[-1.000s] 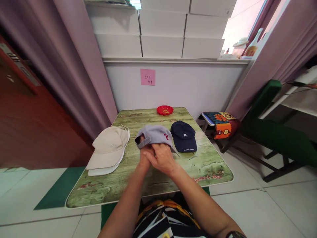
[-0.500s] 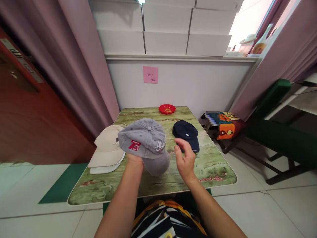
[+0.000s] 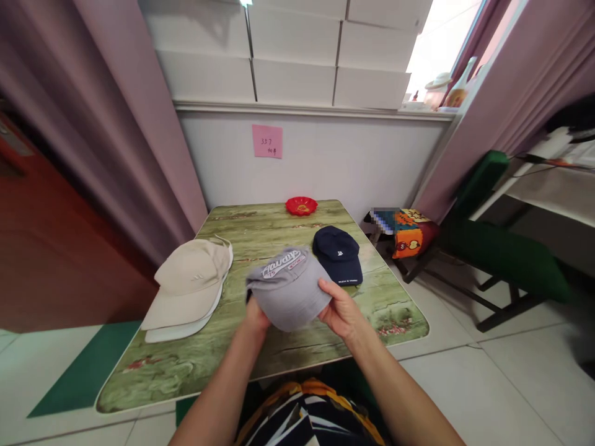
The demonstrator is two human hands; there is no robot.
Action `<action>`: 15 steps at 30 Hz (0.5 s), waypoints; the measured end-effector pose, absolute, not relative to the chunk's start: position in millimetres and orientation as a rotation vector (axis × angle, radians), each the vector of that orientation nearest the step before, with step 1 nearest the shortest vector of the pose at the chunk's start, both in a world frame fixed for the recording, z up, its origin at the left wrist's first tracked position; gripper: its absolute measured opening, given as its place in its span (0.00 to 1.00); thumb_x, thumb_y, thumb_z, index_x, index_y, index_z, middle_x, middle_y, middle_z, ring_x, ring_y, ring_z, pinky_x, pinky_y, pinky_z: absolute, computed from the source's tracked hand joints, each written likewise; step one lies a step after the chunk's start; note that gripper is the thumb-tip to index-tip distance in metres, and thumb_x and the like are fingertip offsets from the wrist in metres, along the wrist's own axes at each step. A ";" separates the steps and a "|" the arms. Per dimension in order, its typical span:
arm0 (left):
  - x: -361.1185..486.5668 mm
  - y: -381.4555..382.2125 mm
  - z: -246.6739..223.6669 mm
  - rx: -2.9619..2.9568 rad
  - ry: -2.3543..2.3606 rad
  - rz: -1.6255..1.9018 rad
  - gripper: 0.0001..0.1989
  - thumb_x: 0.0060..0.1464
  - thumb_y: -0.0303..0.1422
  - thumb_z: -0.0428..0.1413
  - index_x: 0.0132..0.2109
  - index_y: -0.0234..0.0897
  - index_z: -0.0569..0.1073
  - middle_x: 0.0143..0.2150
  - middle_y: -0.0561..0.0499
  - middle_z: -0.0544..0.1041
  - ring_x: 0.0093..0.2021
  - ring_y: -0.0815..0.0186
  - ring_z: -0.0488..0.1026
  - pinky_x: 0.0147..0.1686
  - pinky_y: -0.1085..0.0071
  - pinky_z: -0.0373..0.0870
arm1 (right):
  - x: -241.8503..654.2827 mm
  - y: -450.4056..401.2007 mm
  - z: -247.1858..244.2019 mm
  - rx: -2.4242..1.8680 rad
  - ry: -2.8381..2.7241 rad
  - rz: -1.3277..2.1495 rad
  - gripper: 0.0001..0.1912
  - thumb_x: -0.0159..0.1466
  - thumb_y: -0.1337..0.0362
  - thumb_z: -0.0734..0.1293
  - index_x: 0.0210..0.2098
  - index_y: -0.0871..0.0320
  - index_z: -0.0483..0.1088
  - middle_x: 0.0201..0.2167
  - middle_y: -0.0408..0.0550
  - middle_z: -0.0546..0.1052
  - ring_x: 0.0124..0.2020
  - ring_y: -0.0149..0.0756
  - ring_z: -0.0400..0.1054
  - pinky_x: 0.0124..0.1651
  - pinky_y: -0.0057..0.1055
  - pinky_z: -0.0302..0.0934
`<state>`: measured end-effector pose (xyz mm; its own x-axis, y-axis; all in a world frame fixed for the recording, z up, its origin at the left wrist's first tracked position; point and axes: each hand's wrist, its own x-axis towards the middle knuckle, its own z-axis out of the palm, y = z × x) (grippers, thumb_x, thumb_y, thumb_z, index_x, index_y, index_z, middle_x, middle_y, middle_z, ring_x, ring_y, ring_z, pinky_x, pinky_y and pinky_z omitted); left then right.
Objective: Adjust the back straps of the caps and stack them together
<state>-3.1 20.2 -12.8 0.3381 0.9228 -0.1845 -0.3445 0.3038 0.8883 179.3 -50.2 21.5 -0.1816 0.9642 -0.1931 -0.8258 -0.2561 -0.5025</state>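
Observation:
A grey baseball cap (image 3: pixel 290 297) with raised white lettering is held above the table between both my hands, its brim toward me. My left hand (image 3: pixel 257 316) grips its left side, with the fingers partly hidden under the cap. With the thumb on top, my right hand (image 3: pixel 340 308) pinches the right edge of the brim. A navy baseball cap (image 3: pixel 338 254) lies on the table just beyond my right hand. To the left, a beige cap (image 3: pixel 188 279) rests on top of a white cap (image 3: pixel 179 333), of which mainly the brim shows.
The green wood-patterned table (image 3: pixel 223 365) stands against the wall. A red scalloped dish (image 3: pixel 301 206) sits at its far edge. On the right are a green chair (image 3: pixel 502 248) and a low stool with a colourful cloth (image 3: pixel 409 238). Purple curtains (image 3: pixel 153 155) hang at the left.
The grey cap has turned so its front lettering and brim face me. My right hand, which was apart from it, has closed on the brim. The view has shifted slightly right.

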 end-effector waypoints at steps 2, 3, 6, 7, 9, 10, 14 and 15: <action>3.4 7.3 -25.5 0.968 0.846 0.797 0.23 0.53 0.52 0.58 0.43 0.36 0.77 0.33 0.45 0.80 0.29 0.64 0.72 0.27 0.69 0.68 | 185.3 -38.7 31.5 -0.567 -0.295 1.716 0.20 0.56 0.69 0.73 0.48 0.61 0.73 0.40 0.49 0.82 0.39 0.38 0.78 0.44 0.32 0.73; 4.9 2.1 -32.1 1.070 0.882 0.682 0.23 0.52 0.53 0.58 0.37 0.34 0.77 0.29 0.47 0.78 0.24 0.67 0.69 0.23 0.72 0.64 | 188.3 -31.2 35.9 -0.581 -0.270 1.697 0.19 0.57 0.70 0.73 0.48 0.61 0.72 0.39 0.48 0.83 0.37 0.37 0.78 0.42 0.31 0.74; 3.8 -6.0 -49.6 1.333 0.980 0.505 0.27 0.53 0.55 0.54 0.24 0.33 0.73 0.18 0.52 0.70 0.16 0.73 0.58 0.17 0.74 0.51 | 199.2 -2.3 51.3 -0.625 -0.210 1.619 0.15 0.59 0.71 0.71 0.46 0.61 0.72 0.33 0.45 0.83 0.30 0.33 0.77 0.34 0.25 0.74; 2.1 -6.6 -54.2 1.420 1.015 0.508 0.28 0.54 0.55 0.52 0.23 0.33 0.72 0.17 0.53 0.69 0.16 0.73 0.57 0.18 0.74 0.50 | 204.2 9.0 57.7 -0.626 -0.202 1.578 0.13 0.59 0.72 0.71 0.44 0.60 0.72 0.32 0.44 0.82 0.29 0.32 0.77 0.31 0.24 0.74; -1.8 -6.8 -61.6 1.606 1.098 0.568 0.27 0.56 0.53 0.50 0.24 0.34 0.71 0.18 0.54 0.68 0.18 0.72 0.59 0.20 0.74 0.52 | 217.0 32.5 71.1 -0.579 -0.220 1.483 0.11 0.60 0.71 0.71 0.43 0.59 0.72 0.31 0.43 0.82 0.29 0.31 0.77 0.32 0.24 0.74; -3.6 -7.0 -64.3 1.692 1.137 0.613 0.25 0.57 0.51 0.49 0.24 0.35 0.71 0.19 0.54 0.67 0.20 0.71 0.60 0.22 0.74 0.54 | 224.6 43.9 76.6 -0.551 -0.239 1.439 0.10 0.61 0.71 0.71 0.43 0.58 0.72 0.32 0.42 0.82 0.30 0.30 0.77 0.33 0.24 0.74; -7.9 -11.0 -69.7 1.906 1.184 0.733 0.23 0.60 0.46 0.47 0.24 0.36 0.67 0.20 0.55 0.64 0.25 0.68 0.62 0.28 0.72 0.56 | 256.1 74.7 70.4 -0.583 -0.242 1.286 0.05 0.64 0.70 0.69 0.40 0.57 0.72 0.31 0.40 0.82 0.32 0.28 0.77 0.37 0.24 0.74; -8.3 -12.1 -70.0 1.948 1.180 0.747 0.23 0.61 0.45 0.47 0.23 0.36 0.66 0.21 0.54 0.64 0.25 0.68 0.62 0.29 0.72 0.56 | 262.3 76.5 59.6 -0.670 -0.200 1.236 0.04 0.64 0.70 0.68 0.39 0.57 0.72 0.31 0.39 0.81 0.31 0.27 0.77 0.36 0.23 0.74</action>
